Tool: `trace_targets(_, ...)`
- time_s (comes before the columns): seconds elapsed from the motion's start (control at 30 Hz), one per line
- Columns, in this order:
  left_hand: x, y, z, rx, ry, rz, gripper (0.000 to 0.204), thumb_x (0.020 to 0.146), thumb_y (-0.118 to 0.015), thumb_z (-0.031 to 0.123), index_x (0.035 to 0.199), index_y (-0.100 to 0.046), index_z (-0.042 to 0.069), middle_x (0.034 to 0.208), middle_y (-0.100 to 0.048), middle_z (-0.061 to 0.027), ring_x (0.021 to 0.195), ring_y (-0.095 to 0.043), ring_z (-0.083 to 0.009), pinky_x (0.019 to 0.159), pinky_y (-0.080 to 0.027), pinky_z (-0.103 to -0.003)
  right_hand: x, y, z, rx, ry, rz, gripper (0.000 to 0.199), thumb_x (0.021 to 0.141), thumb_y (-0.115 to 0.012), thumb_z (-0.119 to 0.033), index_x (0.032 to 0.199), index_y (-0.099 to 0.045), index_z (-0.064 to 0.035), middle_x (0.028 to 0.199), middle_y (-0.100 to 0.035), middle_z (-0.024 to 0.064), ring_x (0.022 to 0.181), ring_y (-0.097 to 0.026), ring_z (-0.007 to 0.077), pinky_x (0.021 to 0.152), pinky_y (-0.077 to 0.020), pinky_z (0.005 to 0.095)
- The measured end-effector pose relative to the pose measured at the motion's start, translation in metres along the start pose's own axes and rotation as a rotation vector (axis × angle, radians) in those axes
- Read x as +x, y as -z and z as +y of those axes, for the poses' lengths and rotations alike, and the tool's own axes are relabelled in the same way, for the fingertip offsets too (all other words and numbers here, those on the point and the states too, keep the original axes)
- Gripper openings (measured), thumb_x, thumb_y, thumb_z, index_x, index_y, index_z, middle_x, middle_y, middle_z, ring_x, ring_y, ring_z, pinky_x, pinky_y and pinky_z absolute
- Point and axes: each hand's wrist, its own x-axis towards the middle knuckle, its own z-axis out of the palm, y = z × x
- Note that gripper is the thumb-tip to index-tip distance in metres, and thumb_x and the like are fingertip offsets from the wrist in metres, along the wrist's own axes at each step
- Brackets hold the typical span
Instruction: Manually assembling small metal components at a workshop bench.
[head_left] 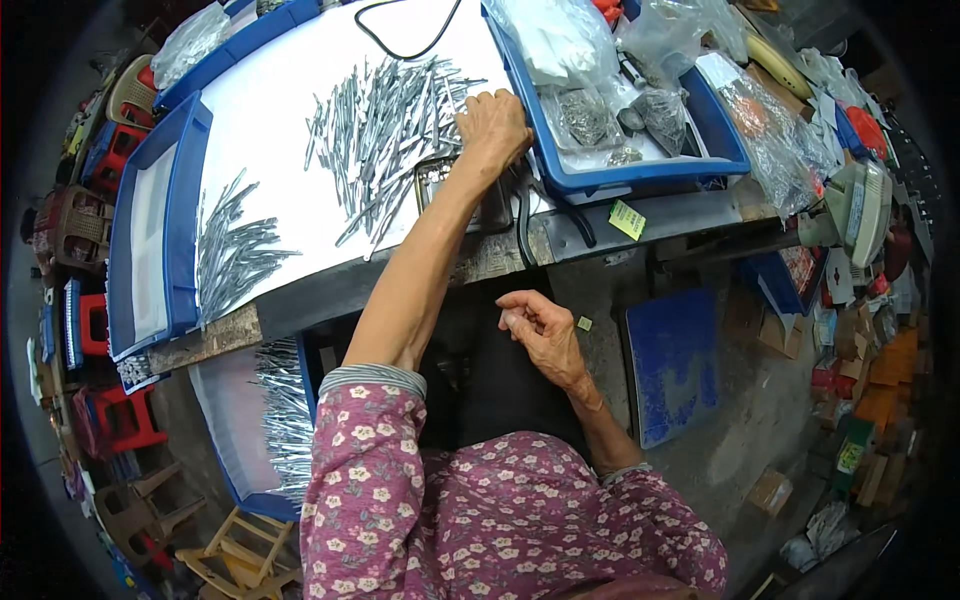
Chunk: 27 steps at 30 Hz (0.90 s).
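Note:
My left hand (pixel 494 122) reaches over the table at the right edge of a large pile of thin grey metal strips (pixel 375 130). Its fingers are bent downward; what they grip, if anything, is hidden. Under my left wrist lies a small metal-rimmed rectangular tray (pixel 430 182). My right hand (pixel 545 335) hovers above my lap, in front of the table edge. Its fingers are curled, with the thumb close to the index finger, and I cannot make out anything between them. A smaller bunch of similar strips (pixel 235 250) lies toward the table's left front.
A long blue tray (pixel 190 225) stands at the table's left end. Right of my left hand, a blue bin (pixel 640 178) holds plastic bags of small parts. Dark curved handles (pixel 523 225) overhang the front edge. Below left, another blue tray (pixel 240 490) holds many shiny strips.

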Motion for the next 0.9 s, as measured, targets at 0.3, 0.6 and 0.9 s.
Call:
trace_targets(0.3, 0.009, -0.012, -0.019, -0.009, -0.091, 0.167, 0.023, 0.063, -0.066, 0.013, 0.072, -0.053, -0.005, 0.065, -0.057, -0.0245, 0.062, -0.057, -0.0408, 0.056, -0.046, -0.046, -0.005, 0.003, 0.008, -0.008, -0.011, -0.016, 0.016, 0.084, -0.052, -0.004, 0.098, -0.056, 0.0013, 0.074, -0.056, 0.0015, 0.064, -0.049, 0.0048, 0.058, -0.0411, 0.0173)
trace_targets(0.6, 0.019, -0.007, -0.009, 0.020, -0.021, -0.045, 0.036, 0.066, -0.061, 0.004, 0.093, -0.040, -0.005, 0.077, -0.058, -0.0278, 0.080, -0.056, -0.0429, 0.069, -0.046, -0.047, -0.002, 0.002, 0.017, -0.016, -0.014, 0.018, 0.015, 0.084, -0.051, -0.005, 0.097, -0.056, 0.0022, 0.073, -0.057, 0.0024, 0.064, -0.050, 0.0055, 0.057, -0.0421, 0.0181)
trace_targets(0.9, 0.015, -0.009, -0.019, -0.137, -0.097, 0.196, 0.033, 0.067, -0.057, -0.001, 0.088, -0.032, -0.005, 0.062, -0.055, -0.0261, 0.060, -0.058, -0.0400, 0.053, -0.046, -0.045, -0.002, 0.004, 0.016, -0.019, -0.050, 0.032, 0.016, 0.084, -0.051, -0.004, 0.097, -0.056, 0.0030, 0.073, -0.058, 0.0028, 0.063, -0.051, 0.0057, 0.058, -0.0424, 0.0180)
